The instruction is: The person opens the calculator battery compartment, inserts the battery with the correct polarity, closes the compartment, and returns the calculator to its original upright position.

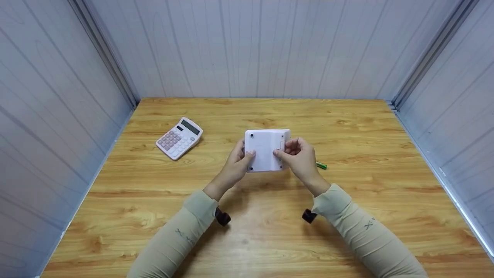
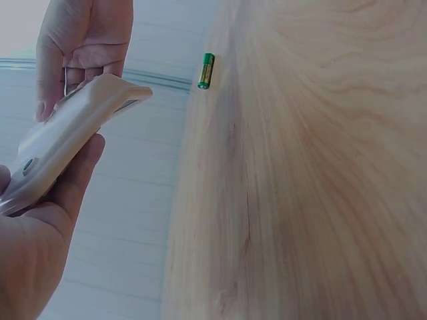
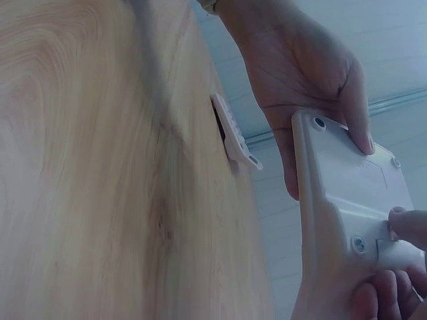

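Note:
A white device (image 1: 264,150) is held up above the table with its back, dotted with small round feet, facing the head camera. My left hand (image 1: 233,166) grips its left side, thumb on the back and fingers behind. On its right side my right hand (image 1: 303,160) has the thumb on the back by a small rectangular cover and curled fingers at the edge. The right wrist view shows that thumb at the cover (image 3: 400,255) and the left hand (image 3: 310,80) round the other side. What the device's front looks like is hidden.
A white calculator (image 1: 179,139) with pinkish keys lies at the left on the wooden table (image 1: 251,247). A green battery (image 1: 321,165) lies just right of my right hand, also seen in the left wrist view. Panelled walls (image 1: 262,50) stand behind and at both sides.

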A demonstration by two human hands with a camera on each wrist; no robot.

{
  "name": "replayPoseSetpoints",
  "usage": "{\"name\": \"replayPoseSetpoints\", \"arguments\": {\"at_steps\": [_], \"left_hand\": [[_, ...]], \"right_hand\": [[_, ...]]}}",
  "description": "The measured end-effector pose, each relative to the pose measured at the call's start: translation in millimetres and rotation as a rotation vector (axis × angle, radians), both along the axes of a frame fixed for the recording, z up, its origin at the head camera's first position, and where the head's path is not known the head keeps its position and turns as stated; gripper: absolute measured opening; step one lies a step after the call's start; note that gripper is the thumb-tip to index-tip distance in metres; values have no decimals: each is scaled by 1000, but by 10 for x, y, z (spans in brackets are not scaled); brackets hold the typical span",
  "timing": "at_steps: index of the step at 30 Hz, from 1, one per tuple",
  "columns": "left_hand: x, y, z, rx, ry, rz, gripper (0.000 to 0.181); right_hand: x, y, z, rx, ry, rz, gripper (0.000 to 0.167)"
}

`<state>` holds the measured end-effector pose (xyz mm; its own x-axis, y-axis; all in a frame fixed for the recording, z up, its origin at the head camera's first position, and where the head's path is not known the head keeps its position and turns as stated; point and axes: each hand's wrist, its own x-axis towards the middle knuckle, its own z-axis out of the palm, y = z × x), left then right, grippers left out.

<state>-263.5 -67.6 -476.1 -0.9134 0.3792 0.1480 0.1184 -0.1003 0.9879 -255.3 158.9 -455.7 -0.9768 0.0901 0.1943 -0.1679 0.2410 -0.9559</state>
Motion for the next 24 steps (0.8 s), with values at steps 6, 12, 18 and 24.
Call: {"name": "replayPoseSetpoints", "arguments": {"at_steps": [6,12,18,24], "left_hand": [[7,-1,25,4,11,-5,53],[-4,-3,23,16,10,16,51],[-7,-10,43,71,-16,24,51],[-2,-29,59,118,-36,20,50]], "right_hand": [[-16,19,-9,-1,-4,30,27],[-13,15,0,-25,10,34,18],[-8,26,37,-25,18,21,18],[-40,75,40,14,-65,3,52]]}}
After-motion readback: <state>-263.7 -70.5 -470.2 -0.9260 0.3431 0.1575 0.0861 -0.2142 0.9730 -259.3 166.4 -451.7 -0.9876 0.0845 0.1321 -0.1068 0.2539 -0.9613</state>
